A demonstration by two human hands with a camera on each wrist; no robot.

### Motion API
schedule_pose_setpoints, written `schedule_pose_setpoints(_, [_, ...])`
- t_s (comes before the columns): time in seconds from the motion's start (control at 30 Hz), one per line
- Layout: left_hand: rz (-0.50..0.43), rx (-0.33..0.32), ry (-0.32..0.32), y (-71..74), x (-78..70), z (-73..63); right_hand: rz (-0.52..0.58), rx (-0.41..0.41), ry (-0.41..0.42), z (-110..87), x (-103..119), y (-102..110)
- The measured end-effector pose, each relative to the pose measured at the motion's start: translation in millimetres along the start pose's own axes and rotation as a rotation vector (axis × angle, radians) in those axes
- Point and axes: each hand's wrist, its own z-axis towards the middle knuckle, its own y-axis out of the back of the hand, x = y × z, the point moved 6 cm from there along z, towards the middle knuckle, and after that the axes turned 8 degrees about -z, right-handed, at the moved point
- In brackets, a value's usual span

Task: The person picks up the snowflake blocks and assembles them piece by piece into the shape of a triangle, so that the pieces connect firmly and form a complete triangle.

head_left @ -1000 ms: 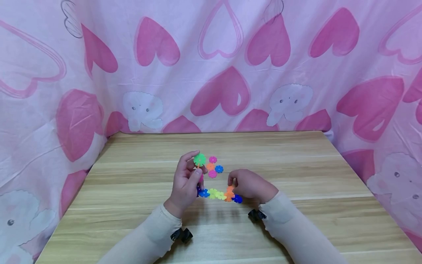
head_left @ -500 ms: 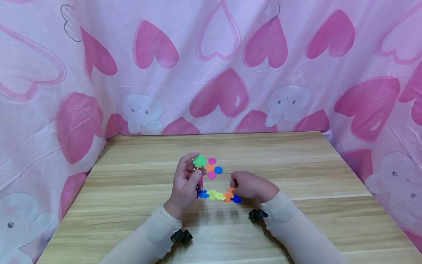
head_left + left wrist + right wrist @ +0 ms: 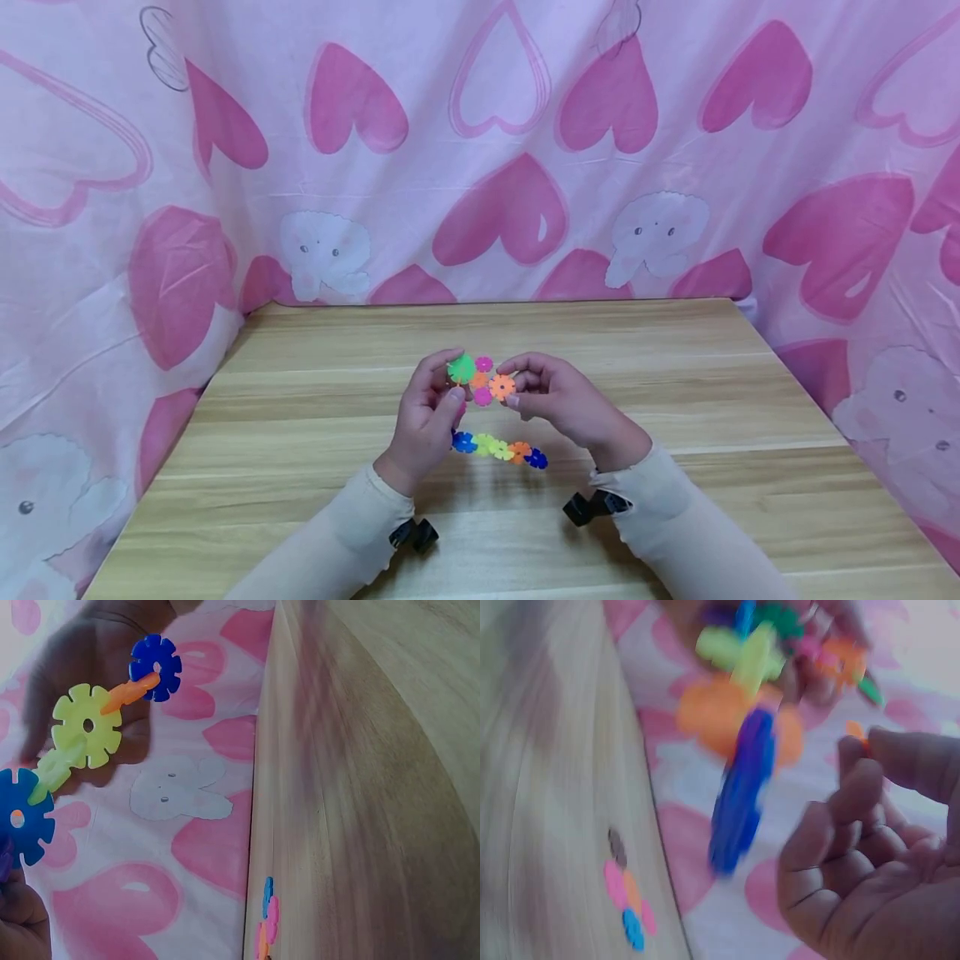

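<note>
My left hand [image 3: 429,414] grips a chain of interlocking snowflake discs in the air. At its upper end a green disc [image 3: 462,368] shows by the fingertips; the lower run has a blue disc [image 3: 22,817], yellow discs [image 3: 88,725], an orange disc [image 3: 519,452] and a dark blue disc [image 3: 156,667] at the free end. Between thumb and fingertips my right hand [image 3: 573,408] pinches a loose orange disc [image 3: 502,387], just right of the green one and apart from the chain's free end. My left fingers hide part of the chain. In the right wrist view the chain is blurred.
Several loose discs [image 3: 483,397], magenta, orange and blue among them, lie on the wooden table [image 3: 337,350] beyond the hands. A pink heart-patterned curtain [image 3: 495,208] surrounds the table's back and sides. Black wrist cameras [image 3: 414,536] sit on both sleeves.
My right hand has moved up and left from the chain's free end, bringing an orange disc out toward the green disc. The left hand and chain have barely shifted.
</note>
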Motion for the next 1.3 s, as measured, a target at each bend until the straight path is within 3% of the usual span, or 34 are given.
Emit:
schedule_pose_setpoints(0.27, [0.04, 0.048, -0.013, -3.5, -1.7, -1.8, 0.115, -0.048, 0.047, -7.0, 16.5, -8.6])
schedule_pose_setpoints(0.57, [0.001, 0.097, -0.069, -5.3, -4.0, -2.3, 0.157, -0.027, 0.086, -8.6, 20.8, -18.0])
schedule_pose_setpoints(0.73, [-0.006, 0.106, -0.109, -4.6, -5.2, -4.0, 0.2, -0.012, 0.065, -8.2, 19.6, -24.6])
schedule_pose_setpoints(1.3, [-0.023, 0.135, -0.124, -6.8, -2.6, -3.7, 0.127, -0.024, 0.04, -8.8, 19.8, -21.6])
